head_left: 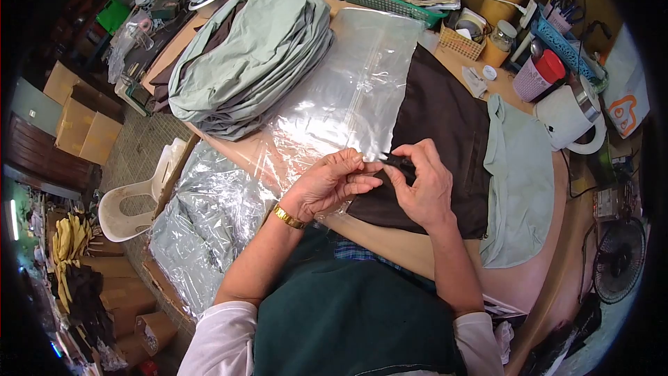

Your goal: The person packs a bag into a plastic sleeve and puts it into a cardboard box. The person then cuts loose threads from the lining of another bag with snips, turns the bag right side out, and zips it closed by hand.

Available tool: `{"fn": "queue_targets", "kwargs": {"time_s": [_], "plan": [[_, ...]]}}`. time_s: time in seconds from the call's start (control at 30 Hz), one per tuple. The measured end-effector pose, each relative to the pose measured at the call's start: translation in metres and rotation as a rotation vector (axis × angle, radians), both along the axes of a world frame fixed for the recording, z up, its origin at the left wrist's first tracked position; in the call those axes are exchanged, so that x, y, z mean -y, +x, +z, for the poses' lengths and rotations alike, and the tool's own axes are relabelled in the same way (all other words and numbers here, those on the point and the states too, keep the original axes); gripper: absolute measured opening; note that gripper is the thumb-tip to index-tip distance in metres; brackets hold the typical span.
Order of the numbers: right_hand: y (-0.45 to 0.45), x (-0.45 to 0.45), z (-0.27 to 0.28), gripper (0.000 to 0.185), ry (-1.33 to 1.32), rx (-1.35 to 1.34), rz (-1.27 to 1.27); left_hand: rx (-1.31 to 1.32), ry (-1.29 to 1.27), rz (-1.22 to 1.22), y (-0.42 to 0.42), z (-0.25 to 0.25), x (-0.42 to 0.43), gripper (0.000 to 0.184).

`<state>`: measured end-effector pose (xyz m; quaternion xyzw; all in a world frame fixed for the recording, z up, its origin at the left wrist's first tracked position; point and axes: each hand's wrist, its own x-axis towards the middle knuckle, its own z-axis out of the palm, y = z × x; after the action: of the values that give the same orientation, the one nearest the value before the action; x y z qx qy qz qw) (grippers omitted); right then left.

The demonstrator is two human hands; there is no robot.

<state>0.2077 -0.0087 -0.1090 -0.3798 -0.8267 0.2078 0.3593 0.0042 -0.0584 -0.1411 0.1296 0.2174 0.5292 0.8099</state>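
Note:
My right hand (422, 184) is wrapped round a small black-handled tool (400, 162), whose tip points left toward my other hand. My left hand (336, 179), with a gold watch at the wrist, pinches something too small to make out beside that tip. Under both hands lies a dark brown cloth (442, 136) with a pale green part (518, 188) at its right. Clear plastic bags (369, 63) lie flat and shiny just beyond my hands. A tall pile of folded pale green fabric (257, 56) stands to the upper left.
Plastic-wrapped fabric (209, 223) lies at the lower left, near a cream plastic chair (132, 205). Along the back are a green basket (390, 1) and a small wicker basket (460, 43). A white kettle (567, 115), a pink cup (534, 80) and a black fan (619, 261) stand at the right.

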Motion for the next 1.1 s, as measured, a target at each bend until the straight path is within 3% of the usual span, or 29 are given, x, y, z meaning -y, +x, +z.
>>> {"fn": "queue_targets", "kwargs": {"time_s": [0.07, 0.1, 0.17, 0.2, 0.27, 0.4, 0.53, 0.67, 0.73, 0.8, 0.83, 0.87, 0.97, 1.0, 1.03, 1.1], "plan": [[-0.001, -0.002, -0.001, 0.029, -0.047, -0.001, -0.05, -0.241, -0.086, 0.062, 0.006, 0.009, 0.001, 0.017], [-0.001, -0.006, -0.004, 0.03, -0.078, -0.024, -0.093, -0.24, -0.088, 0.062, 0.009, 0.005, 0.0, 0.017], [0.001, -0.018, -0.018, 0.032, -0.159, -0.042, -0.155, -0.878, 0.144, 0.055, 0.014, -0.007, -0.001, 0.023], [0.004, -0.024, -0.028, 0.032, -0.159, -0.044, -0.154, -0.88, 0.144, 0.056, 0.012, -0.003, -0.002, 0.023], [0.014, -0.034, -0.043, 0.034, -0.242, 0.045, -0.22, -1.522, 0.364, -0.232, 0.005, 0.007, -0.004, 0.024], [0.026, -0.047, -0.046, 0.037, -0.251, 0.087, -0.299, -1.629, 0.271, -0.208, -0.007, 0.02, 0.002, 0.022], [0.023, -0.046, -0.041, 0.039, -0.282, 0.101, -0.311, -1.531, 0.359, -0.042, -0.02, 0.008, 0.006, 0.023], [0.023, -0.041, -0.041, 0.038, -0.191, 0.141, -0.283, -1.431, 0.26, -0.112, -0.032, 0.025, 0.009, 0.025], [0.019, -0.038, -0.038, 0.037, -0.136, 0.023, -0.199, -1.399, 0.325, -0.147, -0.038, 0.02, 0.005, 0.026], [0.012, -0.033, -0.039, 0.038, -0.185, -0.013, -0.185, -1.474, 0.425, 0.223, -0.019, 0.014, -0.002, 0.027], [0.008, -0.031, -0.039, 0.039, -0.234, -0.051, -0.171, -1.409, 0.334, 0.208, -0.005, 0.009, -0.005, 0.038], [0.003, -0.028, -0.039, 0.039, -0.233, -0.049, -0.165, -1.584, 0.398, 0.268, 0.014, 0.011, -0.004, 0.048], [-0.01, -0.03, -0.047, 0.037, -0.095, -0.117, 0.093, -1.643, 0.505, 0.185, 0.031, -0.011, -0.018, 0.047], [-0.001, -0.032, -0.049, 0.028, -0.11, 0.084, 0.173, -1.643, 0.475, 0.059, 0.032, -0.006, -0.02, 0.042], [0.004, -0.033, -0.052, 0.023, -0.15, 0.092, 0.169, -1.639, 0.443, -0.072, 0.033, -0.001, -0.021, 0.038], [0.007, -0.034, -0.049, 0.018, -0.188, 0.098, 0.16, -1.605, 0.423, -0.081, 0.023, 0.009, -0.018, 0.032]]}}
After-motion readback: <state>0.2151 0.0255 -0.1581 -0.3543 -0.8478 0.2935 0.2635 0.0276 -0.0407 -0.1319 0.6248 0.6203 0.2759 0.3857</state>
